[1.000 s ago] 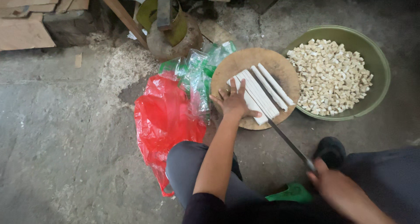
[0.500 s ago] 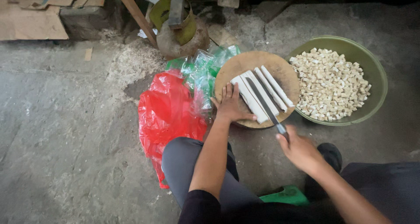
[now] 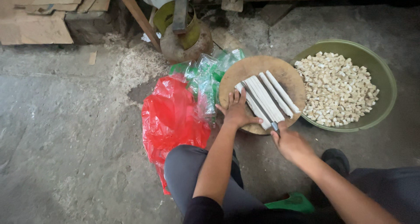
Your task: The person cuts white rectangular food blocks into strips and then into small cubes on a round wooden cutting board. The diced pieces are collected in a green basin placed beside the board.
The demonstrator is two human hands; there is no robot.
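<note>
On a round wooden cutting board (image 3: 245, 69) set on the concrete floor beside a green bowl (image 3: 385, 86) of pale cubes, the left hand (image 3: 237, 112) presses flat, fingers spread, against the white strips (image 3: 267, 97) while the right hand (image 3: 292, 143) grips a knife (image 3: 261, 106) lying along them.
</note>
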